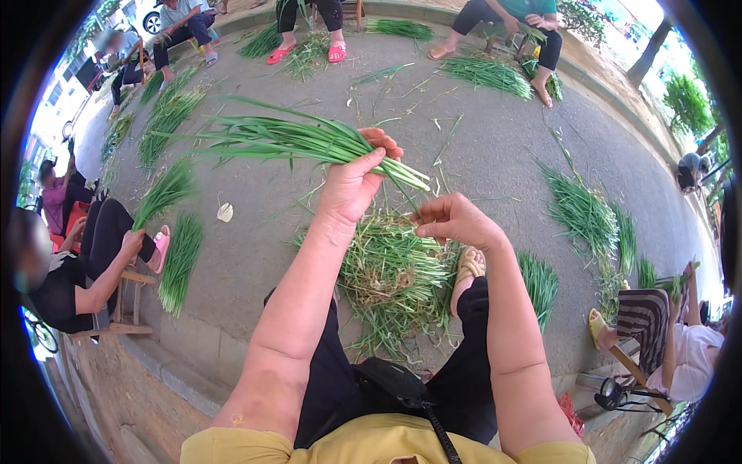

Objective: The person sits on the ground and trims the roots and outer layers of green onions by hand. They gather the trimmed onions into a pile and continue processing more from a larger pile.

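My left hand (pixel 357 176) is wrapped around a bunch of garlic chives (pixel 286 138), lifted in front of me. The green leaves fan out to the left, while the pale stem ends stick out to the right past my fingers. One green strand slants down from the bunch toward my right hand (pixel 456 220), whose thumb and fingers are pinched together on its lower end. Below both hands, between my feet, lies a tangled pile of chives (pixel 398 271) with dry brown bits in it.
Neat chives (pixel 539 290) lie right of my foot, with more heaps (pixel 583 213) farther right. Another bundle (pixel 182 263) rests on the left near a seated person (pixel 85 271). Several other people sit around with chives on the pavement. A black pouch (pixel 393 380) hangs at my waist.
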Tool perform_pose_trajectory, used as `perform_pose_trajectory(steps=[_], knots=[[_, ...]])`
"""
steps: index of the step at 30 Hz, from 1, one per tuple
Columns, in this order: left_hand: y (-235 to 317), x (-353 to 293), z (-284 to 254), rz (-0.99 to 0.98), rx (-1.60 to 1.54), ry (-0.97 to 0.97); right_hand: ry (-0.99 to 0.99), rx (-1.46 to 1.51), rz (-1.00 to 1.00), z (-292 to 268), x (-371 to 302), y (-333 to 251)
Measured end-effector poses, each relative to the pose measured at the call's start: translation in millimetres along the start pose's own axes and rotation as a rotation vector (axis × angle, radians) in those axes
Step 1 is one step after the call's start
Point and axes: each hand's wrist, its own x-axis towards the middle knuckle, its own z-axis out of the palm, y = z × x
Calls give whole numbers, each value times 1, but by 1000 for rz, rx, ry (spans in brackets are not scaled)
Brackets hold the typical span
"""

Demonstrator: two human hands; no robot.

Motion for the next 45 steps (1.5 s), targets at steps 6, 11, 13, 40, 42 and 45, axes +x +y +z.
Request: perform_pose_trajectory(steps=[6,11,13,40,42,45], knots=[[4,-2,0,-1,30,-14,179,197,-78,-17,-9,-6],[3,0,-4,-11,26,-3,285,450,-214,-36,-14,3],[3,1,-8,2,-2,25,358,524,-242,-43,-17,3],[-2,-4,-1,-259,153,-49,618,-77,67,-58,-8,32],[-7,-6,10,-287,301,-97,483,128,-36,-38,-3,17],[-14,-7,18,-394,420,-122,362,215,-142,-12,14,21]])
